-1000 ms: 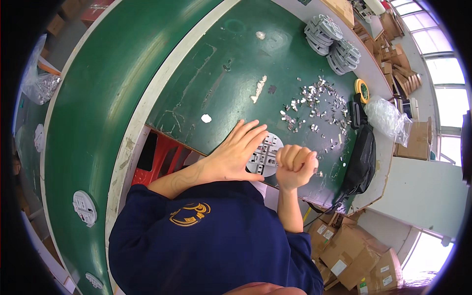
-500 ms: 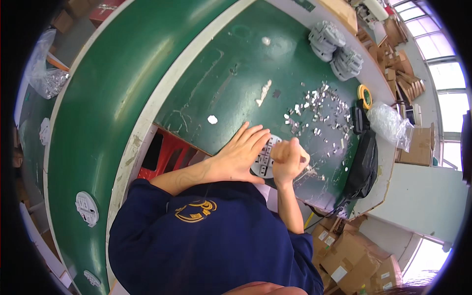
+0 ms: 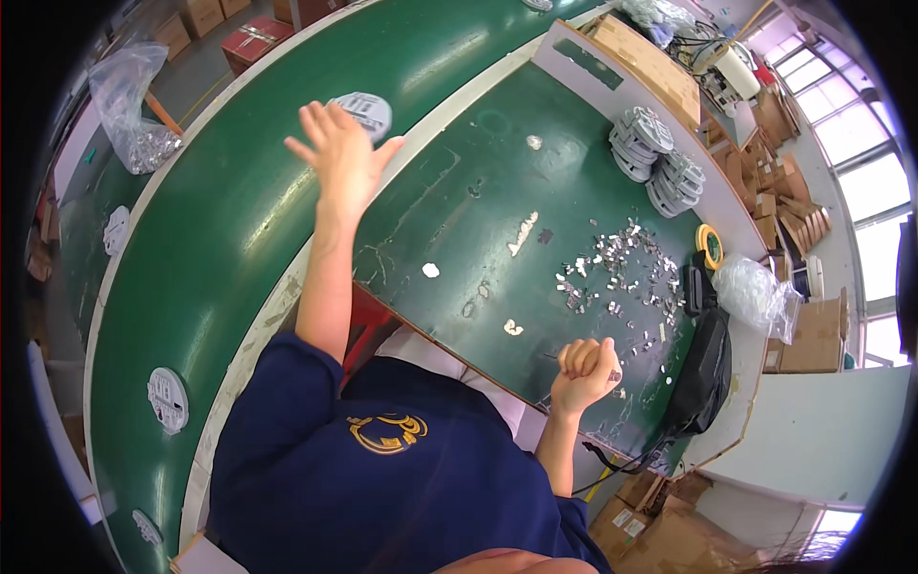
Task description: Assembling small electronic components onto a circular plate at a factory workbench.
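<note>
My left hand (image 3: 337, 158) reaches out over the green belt on the left, fingers spread, holding nothing. Just beyond it, a round grey plastic part (image 3: 370, 113) lies on the belt, partly covered by the fingers; whether they touch cannot be made out. My right hand (image 3: 581, 375) is closed in a fist above the near edge of the green worktable (image 3: 449, 316). A small dark end shows at the fist's side, but what it belongs to is hidden. Many small silvery and dark pieces (image 3: 622, 258) are scattered across the table's right half.
Two stacks of grey round parts (image 3: 641, 143) stand at the table's far right. Along the right side are a yellow tape roll (image 3: 709, 246), clear plastic wrap (image 3: 754, 297) and a black bag (image 3: 703, 368). Another round grey part (image 3: 168, 400) lies on the belt's near stretch.
My left hand has moved from the table up and left to the belt. The grey part between my hands has left the table; one now lies by my left hand. My right fist dropped slightly.
</note>
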### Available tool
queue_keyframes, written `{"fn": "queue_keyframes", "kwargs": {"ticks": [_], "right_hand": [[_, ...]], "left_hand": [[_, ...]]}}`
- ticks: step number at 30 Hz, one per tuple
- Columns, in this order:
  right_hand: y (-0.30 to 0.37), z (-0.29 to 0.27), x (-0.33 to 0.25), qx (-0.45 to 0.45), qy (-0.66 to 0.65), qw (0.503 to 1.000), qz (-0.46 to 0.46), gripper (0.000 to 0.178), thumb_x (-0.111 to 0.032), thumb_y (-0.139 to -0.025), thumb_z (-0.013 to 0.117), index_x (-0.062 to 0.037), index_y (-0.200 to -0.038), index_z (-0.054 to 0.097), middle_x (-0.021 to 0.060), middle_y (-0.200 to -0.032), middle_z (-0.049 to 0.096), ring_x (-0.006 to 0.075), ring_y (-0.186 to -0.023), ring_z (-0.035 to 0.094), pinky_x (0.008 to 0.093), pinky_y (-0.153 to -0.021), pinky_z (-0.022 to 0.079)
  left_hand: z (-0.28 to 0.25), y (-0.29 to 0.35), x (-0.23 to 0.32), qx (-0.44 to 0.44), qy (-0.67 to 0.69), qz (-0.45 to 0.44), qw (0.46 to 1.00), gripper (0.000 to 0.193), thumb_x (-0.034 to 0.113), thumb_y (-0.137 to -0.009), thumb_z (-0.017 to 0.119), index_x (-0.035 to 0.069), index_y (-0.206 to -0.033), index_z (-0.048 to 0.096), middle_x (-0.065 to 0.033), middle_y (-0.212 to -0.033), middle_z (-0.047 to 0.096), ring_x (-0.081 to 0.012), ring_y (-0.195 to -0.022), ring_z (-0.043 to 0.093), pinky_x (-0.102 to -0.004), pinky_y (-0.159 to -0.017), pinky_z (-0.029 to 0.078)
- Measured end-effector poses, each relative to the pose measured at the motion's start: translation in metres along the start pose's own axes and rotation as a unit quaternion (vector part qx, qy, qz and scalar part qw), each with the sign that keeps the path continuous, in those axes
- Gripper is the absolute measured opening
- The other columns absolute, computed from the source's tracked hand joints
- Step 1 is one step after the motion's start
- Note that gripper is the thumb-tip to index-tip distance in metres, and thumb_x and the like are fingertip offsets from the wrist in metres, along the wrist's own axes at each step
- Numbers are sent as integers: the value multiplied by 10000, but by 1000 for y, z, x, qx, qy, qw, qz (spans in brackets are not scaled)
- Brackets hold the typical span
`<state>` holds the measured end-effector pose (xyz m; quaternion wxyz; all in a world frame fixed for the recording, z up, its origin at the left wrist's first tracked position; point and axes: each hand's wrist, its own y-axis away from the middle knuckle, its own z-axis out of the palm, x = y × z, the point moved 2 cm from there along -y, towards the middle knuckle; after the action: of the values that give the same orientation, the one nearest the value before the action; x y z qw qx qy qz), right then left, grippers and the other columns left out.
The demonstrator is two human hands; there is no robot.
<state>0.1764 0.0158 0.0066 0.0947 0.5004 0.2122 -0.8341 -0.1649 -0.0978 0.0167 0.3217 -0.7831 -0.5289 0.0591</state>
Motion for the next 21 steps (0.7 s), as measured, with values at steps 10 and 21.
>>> {"fn": "queue_keyframes", "kwargs": {"ticks": [10, 21], "right_hand": [[-6, -20, 9, 16, -25, 999, 24, 474, -101, -1027, 412, -78, -564, 312, 12, -474, 291, 98, -398, 238, 271, -385, 205], [-5, -46, -9, 121, 4, 993, -11, 493, -127, -1023, 413, -106, -552, 266, 0, -463, 259, 93, -398, 214, 267, -374, 211]], "left_hand": [[50, 46, 146, -238, 208, 374, 872, 552, 336, -852, 693, -95, -1172, 564, -315, -1314, 462, -463, -1283, 405, -719, -1036, 258], [142, -31, 395, -212, 391, 216, 869, 1067, 526, -617, 838, -40, -1401, 387, -338, -1409, 388, -471, -1309, 387, -550, -1091, 330]]}}
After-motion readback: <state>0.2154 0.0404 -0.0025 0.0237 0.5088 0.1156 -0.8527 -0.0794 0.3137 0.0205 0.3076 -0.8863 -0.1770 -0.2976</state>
